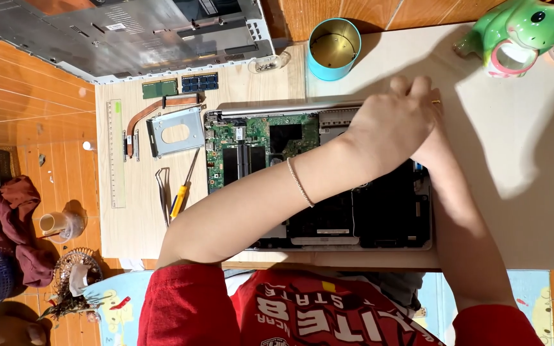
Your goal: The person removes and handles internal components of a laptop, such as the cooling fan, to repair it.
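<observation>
head view: opened laptop [328,186] lying flat on the pale table [520,192], bottom cover off, long axis running left to right across the picture, hinge edge along the far side. left hand [389,125] crossed over and laid on top of the right hand [434,150], both stacked over the laptop's far right corner, next to the hinge. both grips pressed down on that corner, so nothing to reach for: laptop directly beneath, touching. left hand uppermost and better seen, knuckles bent, fingers curled together; can't tell whether anything small is pinched under them. right hand mostly hidden beneath the left, grip state not readable.

laptop itself: green circuit board [251,144] bare on the left part, dark battery area [367,218] toward the near edge, silver rim all round.

just left of the laptop: metal drive bracket [176,131], copper heat pipe [155,112], yellow-handled screwdriver [181,192] and tweezers [163,192] side by side, clear ruler [115,154] further left. beyond the laptop's far left corner: two memory modules [181,84] and the removed grey cover [123,35]. beyond the far edge: blue tin [333,48], open and upright. well off to the laptop's far right: green frog figure [524,32].
</observation>
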